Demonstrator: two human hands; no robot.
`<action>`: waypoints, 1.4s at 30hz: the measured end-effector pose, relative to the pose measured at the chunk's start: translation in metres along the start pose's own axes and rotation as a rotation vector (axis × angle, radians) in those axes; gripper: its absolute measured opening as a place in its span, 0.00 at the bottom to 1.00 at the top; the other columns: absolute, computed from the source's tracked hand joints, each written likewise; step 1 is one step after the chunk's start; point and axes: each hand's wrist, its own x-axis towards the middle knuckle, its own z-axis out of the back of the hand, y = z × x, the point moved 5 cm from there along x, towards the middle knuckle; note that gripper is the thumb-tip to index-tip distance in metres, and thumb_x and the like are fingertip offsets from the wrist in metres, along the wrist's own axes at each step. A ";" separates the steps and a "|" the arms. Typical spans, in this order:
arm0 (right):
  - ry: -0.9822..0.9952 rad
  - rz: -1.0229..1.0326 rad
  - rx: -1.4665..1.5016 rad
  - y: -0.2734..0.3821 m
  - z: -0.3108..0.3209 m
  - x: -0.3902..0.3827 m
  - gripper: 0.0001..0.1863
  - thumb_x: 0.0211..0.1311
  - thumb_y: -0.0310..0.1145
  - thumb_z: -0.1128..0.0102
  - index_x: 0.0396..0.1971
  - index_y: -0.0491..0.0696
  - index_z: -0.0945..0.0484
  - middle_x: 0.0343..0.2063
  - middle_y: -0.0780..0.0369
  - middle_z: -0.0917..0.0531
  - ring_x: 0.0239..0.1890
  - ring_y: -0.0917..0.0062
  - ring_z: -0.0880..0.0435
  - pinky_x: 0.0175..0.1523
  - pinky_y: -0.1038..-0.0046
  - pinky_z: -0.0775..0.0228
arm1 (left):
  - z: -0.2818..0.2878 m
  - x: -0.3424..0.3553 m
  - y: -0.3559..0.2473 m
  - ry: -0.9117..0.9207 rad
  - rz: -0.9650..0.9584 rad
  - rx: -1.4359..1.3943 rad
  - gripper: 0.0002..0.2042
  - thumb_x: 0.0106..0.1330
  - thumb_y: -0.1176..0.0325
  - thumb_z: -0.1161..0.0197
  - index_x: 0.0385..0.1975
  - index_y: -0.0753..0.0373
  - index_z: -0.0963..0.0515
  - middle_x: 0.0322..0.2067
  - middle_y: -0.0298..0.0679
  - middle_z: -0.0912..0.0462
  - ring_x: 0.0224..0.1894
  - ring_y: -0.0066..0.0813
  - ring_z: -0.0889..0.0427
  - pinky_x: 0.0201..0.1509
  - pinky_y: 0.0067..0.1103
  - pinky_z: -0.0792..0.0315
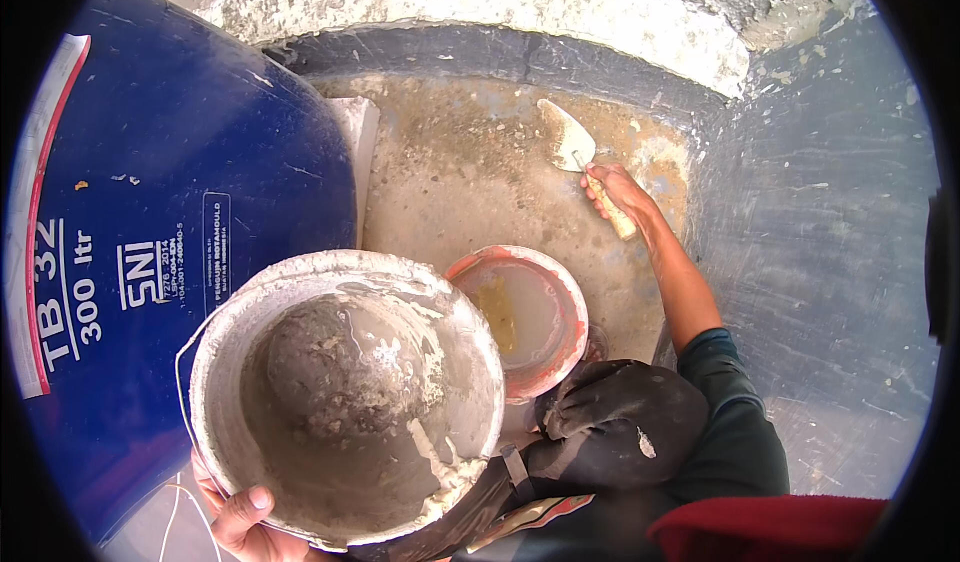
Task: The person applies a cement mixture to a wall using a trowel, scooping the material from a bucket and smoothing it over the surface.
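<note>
The person's left hand grips the near left rim of a bucket of mortar, with a red basin just past it. Over the floor, toward its far right corner, the right hand clasps a trowel; this seems to be mortar work, next calling for a steady bucket. A blue tank flanks the floor's left edge, a grey wall its right.

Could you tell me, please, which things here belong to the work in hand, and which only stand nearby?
In the work:
trowel, in the right hand
large bucket, held by the left hand

Seemingly just nearby:
blue tank
reddish bucket, perhaps used too
</note>
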 end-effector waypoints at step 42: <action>-0.098 0.220 0.280 0.094 0.032 -0.222 0.17 0.76 0.42 0.54 0.36 0.43 0.24 0.21 0.67 0.25 0.14 0.85 0.29 0.15 0.79 0.34 | -0.192 0.289 0.273 0.400 0.165 0.206 0.20 0.61 0.80 0.37 0.54 0.71 0.26 0.45 0.44 0.18 0.46 0.36 0.19 0.53 0.31 0.26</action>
